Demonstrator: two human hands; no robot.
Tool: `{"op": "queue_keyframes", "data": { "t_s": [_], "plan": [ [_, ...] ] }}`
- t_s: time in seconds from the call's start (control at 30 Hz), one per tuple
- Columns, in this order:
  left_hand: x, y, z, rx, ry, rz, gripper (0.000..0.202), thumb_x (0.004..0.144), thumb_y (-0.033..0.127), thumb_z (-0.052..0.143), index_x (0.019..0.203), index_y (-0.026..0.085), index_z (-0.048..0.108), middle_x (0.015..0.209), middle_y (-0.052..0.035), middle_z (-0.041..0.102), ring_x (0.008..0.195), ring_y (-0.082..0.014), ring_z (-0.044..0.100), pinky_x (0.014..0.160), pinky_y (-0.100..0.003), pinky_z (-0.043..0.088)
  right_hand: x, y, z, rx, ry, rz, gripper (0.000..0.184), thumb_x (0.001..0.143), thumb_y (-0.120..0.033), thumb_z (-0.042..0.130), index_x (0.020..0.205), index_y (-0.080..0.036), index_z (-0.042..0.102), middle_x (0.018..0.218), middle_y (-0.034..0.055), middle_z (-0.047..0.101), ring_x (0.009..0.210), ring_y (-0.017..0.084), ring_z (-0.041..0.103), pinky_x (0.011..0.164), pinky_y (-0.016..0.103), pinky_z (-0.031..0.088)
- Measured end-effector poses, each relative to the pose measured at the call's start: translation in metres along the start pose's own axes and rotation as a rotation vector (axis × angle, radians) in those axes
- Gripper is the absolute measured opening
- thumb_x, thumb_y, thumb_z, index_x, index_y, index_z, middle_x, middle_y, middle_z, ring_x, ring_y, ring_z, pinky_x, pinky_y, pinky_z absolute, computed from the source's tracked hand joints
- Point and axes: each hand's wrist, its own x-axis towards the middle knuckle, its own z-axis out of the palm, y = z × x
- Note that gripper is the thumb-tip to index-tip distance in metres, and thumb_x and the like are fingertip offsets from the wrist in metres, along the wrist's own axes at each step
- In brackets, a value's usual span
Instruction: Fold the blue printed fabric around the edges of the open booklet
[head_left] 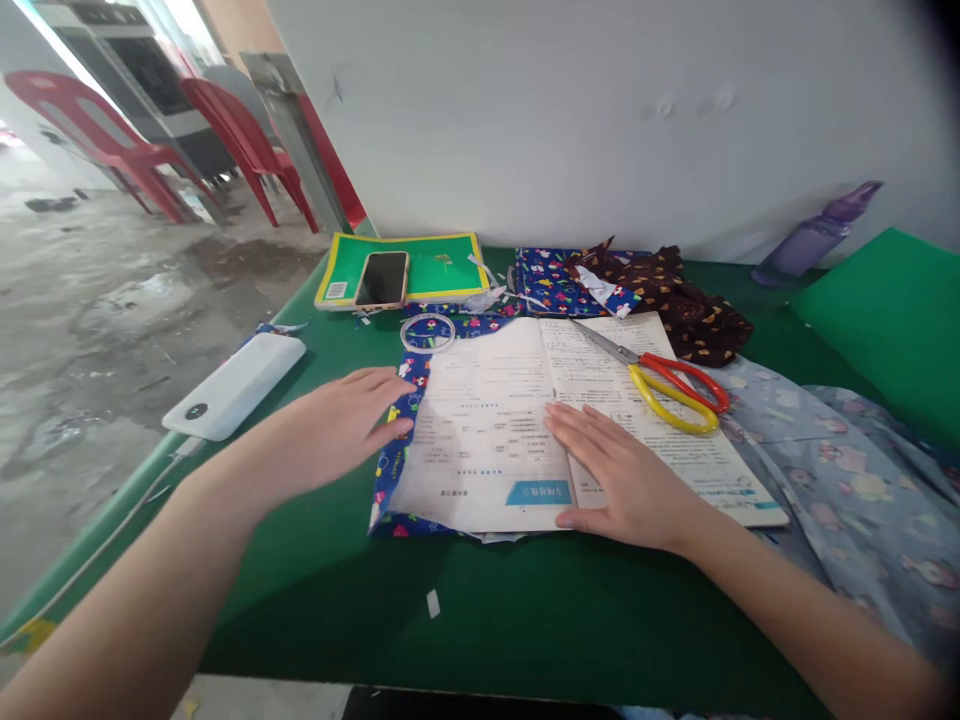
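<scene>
An open book (480, 430) with printed pages lies on the green table. Blue patterned wrapping paper (385, 470) is folded over its left and lower left edges. My left hand (364, 415) has its fingers stretched out, thumb apart, with the tips at the folded left edge. Flat across the book near its centre fold rests my right hand (619, 475), fingers spread, holding nothing. Scissors (637, 362) with red and yellow handles lie on the right page. A clear ring (453, 335), like a tape roll, sits at the book's upper left corner.
Behind the book are a phone (382, 278) on a green notebook (442, 262), a blue patterned book (544, 275) and crumpled brown paper (697, 320). A white power bank (236, 385) with a cable lies left. Patterned cloth (847, 480) and a purple bottle (806, 245) are right.
</scene>
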Motion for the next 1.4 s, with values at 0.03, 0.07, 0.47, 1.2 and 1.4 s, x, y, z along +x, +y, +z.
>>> {"op": "queue_keyframes", "data": {
  "t_s": [0.03, 0.07, 0.47, 1.2, 1.4],
  "plan": [
    [0.007, -0.004, -0.008, -0.063, 0.003, 0.004, 0.046, 0.093, 0.044, 0.040, 0.127, 0.016, 0.052, 0.134, -0.0102, 0.052, 0.124, -0.0252, 0.047, 0.104, -0.046, 0.034, 0.000, 0.000, 0.001, 0.008, 0.001, -0.014, 0.093, 0.079, -0.070, 0.048, 0.147, -0.011, 0.024, 0.150, 0.0151, 0.032, 0.139, 0.027, 0.027, 0.114, 0.048, 0.024],
    [0.013, -0.010, -0.017, -0.152, 0.012, 0.012, 0.044, 0.093, 0.042, 0.040, 0.127, 0.016, 0.052, 0.133, -0.0076, 0.053, 0.121, -0.0232, 0.049, 0.102, -0.044, 0.035, 0.000, 0.000, 0.002, 0.018, 0.002, -0.024, 0.095, 0.078, -0.071, 0.048, 0.147, -0.011, 0.023, 0.150, 0.0150, 0.032, 0.139, 0.027, 0.026, 0.115, 0.049, 0.023],
    [0.053, -0.011, -0.010, -0.351, -0.086, 0.061, 0.036, 0.086, 0.042, 0.042, 0.085, 0.013, 0.064, 0.071, 0.0042, 0.062, 0.064, -0.0076, 0.056, 0.061, -0.020, 0.039, 0.007, -0.022, -0.012, 0.073, 0.072, -0.108, 0.054, 0.089, -0.044, 0.051, 0.134, -0.014, 0.044, 0.134, 0.0116, 0.054, 0.128, 0.023, 0.044, 0.113, 0.050, 0.024],
    [-0.005, -0.025, 0.021, -0.486, -0.728, 0.050, 0.020, 0.062, 0.030, 0.072, 0.060, 0.021, 0.054, 0.049, 0.0078, 0.055, 0.042, -0.0126, 0.058, 0.042, -0.021, 0.034, 0.108, -0.117, 0.019, 0.730, -0.256, 0.013, 0.022, 0.079, -0.015, 0.050, 0.080, -0.018, 0.071, 0.072, 0.0009, 0.071, 0.060, 0.011, 0.059, 0.054, 0.023, 0.041],
    [-0.005, -0.022, 0.025, -0.450, -0.757, 0.073, 0.025, 0.063, 0.039, 0.073, 0.060, 0.020, 0.056, 0.051, 0.0067, 0.059, 0.041, -0.0108, 0.055, 0.043, -0.021, 0.035, 0.107, -0.118, 0.039, 0.699, -0.158, -0.014, 0.020, 0.083, -0.017, 0.051, 0.082, -0.018, 0.071, 0.084, 0.0035, 0.072, 0.073, 0.013, 0.063, 0.066, 0.024, 0.046]
  ]
}}
